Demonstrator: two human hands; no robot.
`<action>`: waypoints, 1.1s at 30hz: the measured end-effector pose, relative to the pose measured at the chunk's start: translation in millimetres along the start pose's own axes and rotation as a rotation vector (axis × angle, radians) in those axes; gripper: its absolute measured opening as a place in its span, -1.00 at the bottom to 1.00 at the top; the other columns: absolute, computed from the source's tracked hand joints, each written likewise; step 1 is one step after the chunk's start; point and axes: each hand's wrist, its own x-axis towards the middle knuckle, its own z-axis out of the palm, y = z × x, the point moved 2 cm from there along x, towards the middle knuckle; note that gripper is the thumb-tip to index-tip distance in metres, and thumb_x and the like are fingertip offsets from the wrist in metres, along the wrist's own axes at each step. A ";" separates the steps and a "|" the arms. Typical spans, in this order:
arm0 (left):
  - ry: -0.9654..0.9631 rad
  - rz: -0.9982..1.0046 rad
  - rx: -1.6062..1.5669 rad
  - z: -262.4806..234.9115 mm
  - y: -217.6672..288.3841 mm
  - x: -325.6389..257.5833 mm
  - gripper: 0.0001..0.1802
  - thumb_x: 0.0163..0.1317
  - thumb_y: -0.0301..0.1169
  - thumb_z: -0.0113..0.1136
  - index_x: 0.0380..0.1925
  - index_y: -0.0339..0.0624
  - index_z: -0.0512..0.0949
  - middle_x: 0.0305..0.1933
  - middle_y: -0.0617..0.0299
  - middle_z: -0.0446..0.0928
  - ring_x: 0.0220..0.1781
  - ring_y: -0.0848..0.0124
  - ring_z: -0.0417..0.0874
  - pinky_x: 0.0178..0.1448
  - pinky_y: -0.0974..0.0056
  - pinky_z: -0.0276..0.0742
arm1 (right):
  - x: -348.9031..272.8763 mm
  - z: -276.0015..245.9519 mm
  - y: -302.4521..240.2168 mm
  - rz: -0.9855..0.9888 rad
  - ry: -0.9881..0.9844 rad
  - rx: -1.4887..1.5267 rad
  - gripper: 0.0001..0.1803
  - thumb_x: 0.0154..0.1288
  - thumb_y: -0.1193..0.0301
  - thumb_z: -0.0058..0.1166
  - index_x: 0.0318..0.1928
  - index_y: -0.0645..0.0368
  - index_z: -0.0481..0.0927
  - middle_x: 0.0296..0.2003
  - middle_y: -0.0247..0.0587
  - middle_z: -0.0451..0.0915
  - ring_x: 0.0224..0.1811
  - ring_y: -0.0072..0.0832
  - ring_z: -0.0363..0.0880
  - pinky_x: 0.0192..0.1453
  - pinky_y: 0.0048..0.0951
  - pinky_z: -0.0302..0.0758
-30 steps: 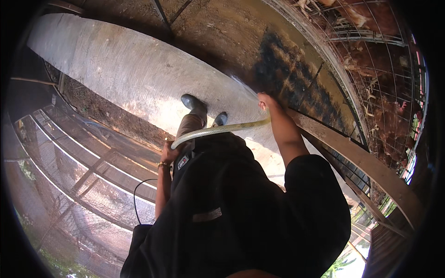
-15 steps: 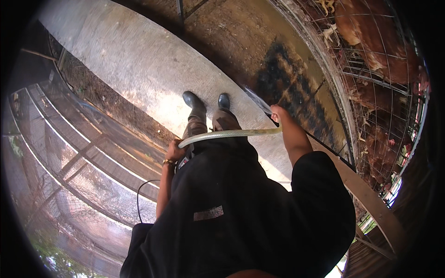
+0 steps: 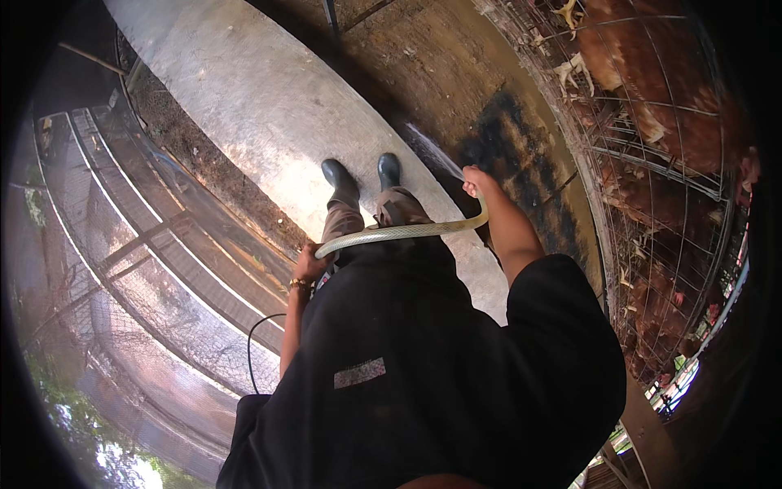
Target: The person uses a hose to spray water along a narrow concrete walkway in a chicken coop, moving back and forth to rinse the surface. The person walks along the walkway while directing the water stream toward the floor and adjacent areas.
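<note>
A pale, ribbed hose [image 3: 391, 235] crosses in front of my waist and bends upward at its right end. My left hand [image 3: 310, 264] is closed around it near my left hip. On the right, my right hand [image 3: 474, 181] is wrapped round its outlet end, arm stretched forward. A thin spray of water [image 3: 438, 151] shoots from that hand, forward and to the left, toward the dirty ground beside the walkway. The hose's course beyond my left hand is hidden.
I stand in dark boots [image 3: 340, 178] on a concrete walkway [image 3: 244, 106]. Right of it lies a wet, brown channel [image 3: 423, 57] with a black patch [image 3: 509, 138]. Wire cages [image 3: 652, 155] holding brown hens line the far right. A mesh-covered structure [image 3: 147, 269] stands on the left.
My right hand has shifted slightly left and forward with the hose end. The water spray now reaches farther over the channel. The view has turned slightly. My left hand keeps its hold.
</note>
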 end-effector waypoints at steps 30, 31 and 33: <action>0.341 -0.206 -0.179 52.8 8.6 -24.1 -0.57 -0.06 -0.14 0.30 -0.41 -0.36 0.58 -0.52 0.11 0.57 -0.47 0.49 0.52 -0.34 0.29 0.42 | 5.7 15.3 -116.3 -0.263 -0.091 -0.145 -0.75 0.19 0.27 -0.52 -0.47 0.13 0.20 -0.79 -0.34 0.17 -0.88 -0.66 0.02 -0.83 -0.56 0.03; 0.350 -0.197 -0.198 51.8 8.1 -24.0 -0.57 -0.05 -0.14 0.30 -0.42 -0.37 0.58 -0.53 0.11 0.56 -0.47 0.50 0.51 -0.34 0.30 0.41 | 5.4 16.1 -117.4 -0.273 -0.103 -0.130 -0.74 0.19 0.28 -0.52 -0.49 0.14 0.19 -0.79 -0.34 0.17 -0.88 -0.65 0.02 -0.84 -0.56 0.02; 0.370 -0.188 -0.222 50.4 6.7 -24.0 -0.57 -0.05 -0.14 0.30 -0.43 -0.37 0.58 -0.55 0.13 0.55 -0.49 0.52 0.49 -0.36 0.32 0.40 | 7.4 16.3 -114.7 -0.258 -0.103 -0.240 -0.76 0.18 0.28 -0.51 -0.49 0.13 0.20 -0.80 -0.33 0.17 -0.88 -0.65 0.02 -0.83 -0.56 0.03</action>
